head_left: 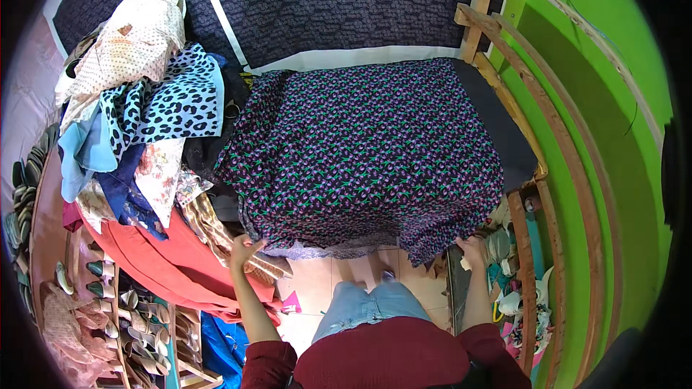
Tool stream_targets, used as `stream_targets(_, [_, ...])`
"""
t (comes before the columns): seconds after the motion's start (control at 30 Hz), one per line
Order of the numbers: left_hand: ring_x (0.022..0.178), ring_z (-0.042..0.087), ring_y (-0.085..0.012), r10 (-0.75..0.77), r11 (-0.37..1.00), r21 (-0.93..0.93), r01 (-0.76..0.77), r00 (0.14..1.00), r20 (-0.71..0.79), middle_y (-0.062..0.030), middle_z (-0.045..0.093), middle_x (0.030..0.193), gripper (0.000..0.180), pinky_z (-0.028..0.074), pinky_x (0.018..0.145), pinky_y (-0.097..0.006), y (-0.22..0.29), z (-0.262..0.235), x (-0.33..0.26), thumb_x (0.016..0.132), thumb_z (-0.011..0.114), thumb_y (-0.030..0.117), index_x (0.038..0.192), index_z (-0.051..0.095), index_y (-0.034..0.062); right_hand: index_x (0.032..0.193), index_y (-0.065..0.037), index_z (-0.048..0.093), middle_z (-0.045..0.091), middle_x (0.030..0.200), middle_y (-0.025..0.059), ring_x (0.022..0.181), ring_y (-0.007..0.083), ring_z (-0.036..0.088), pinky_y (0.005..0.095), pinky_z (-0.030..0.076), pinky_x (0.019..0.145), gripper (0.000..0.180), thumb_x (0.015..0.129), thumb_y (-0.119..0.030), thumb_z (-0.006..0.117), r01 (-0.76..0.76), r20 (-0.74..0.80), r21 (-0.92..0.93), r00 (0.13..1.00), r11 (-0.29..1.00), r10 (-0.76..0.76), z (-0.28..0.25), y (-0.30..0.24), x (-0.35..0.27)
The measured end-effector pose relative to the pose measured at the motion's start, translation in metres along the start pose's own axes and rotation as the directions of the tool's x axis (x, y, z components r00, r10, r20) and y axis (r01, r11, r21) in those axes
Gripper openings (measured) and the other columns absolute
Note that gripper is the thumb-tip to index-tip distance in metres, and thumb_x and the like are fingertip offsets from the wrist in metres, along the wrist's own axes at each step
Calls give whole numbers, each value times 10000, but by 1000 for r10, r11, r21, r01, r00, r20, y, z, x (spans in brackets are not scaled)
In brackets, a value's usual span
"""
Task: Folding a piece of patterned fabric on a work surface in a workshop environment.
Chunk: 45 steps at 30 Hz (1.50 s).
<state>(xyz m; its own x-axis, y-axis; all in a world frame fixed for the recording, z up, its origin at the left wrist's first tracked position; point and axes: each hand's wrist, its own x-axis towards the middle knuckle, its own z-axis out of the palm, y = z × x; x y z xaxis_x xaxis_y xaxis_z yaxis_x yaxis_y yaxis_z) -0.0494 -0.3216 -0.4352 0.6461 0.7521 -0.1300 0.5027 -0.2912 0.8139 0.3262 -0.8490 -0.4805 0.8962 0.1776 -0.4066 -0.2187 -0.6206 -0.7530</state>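
I see a dark purple floral cloth [360,151] spread over the tabletop, a heap of mixed clothes [144,122] left of it. My left hand [244,252] and right hand [472,248] grip its near corners.

Head-worn fisheye, steeply downward, close

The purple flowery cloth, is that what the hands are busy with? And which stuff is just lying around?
In use:
- purple flowery cloth, spread flat
- left hand, at the cloth's near left corner
- right hand, at its near right corner

Just lying about:
- pile of clothes on the left
- orange cloth
- shoes on a rack
- wooden frame by the green wall
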Motion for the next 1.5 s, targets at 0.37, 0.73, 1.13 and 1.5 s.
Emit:
stream_targets(0.37, [761,575,-155,-166,981,-126,147,974,-152,-73,641,825,352,451,701,-310,-85,98,17,839,635,332,847,588,-17,917,49,549,530,748,52,718,181,519,307,422,702,404,804,-312,692,25,-157,-245,985,969,-65,6,61,-22])
stream_targets(0.73, [846,601,-234,-126,850,-522,71,990,-71,-128,619,946,672,485,758,-302,-53,96,-63,656,809,248,1166,490,-52,909,41,586,599,812,60,757,174,549,325,427,692,370,855,-325,603,-73,-14,91,997,993,75,51,101,-50])
stream_targets(1.13, [925,544,-149,-136,854,-514,84,989,-63,-58,581,1084,463,432,842,-289,-93,94,-125,787,706,134,1177,513,-23,1264,24,450,512,1243,90,1113,214,504,327,398,929,586,862,-369,617,83,11,581,994,809,-111,54,108,-127])
stream_targets(1.5, [747,544,-98,-85,912,-403,83,996,15,-4,621,862,225,447,683,-259,-40,67,-190,816,674,127,997,597,17,1167,36,497,589,1099,109,977,202,568,325,459,837,663,673,-278,807,113,133,180,982,977,-138,0,81,-184])
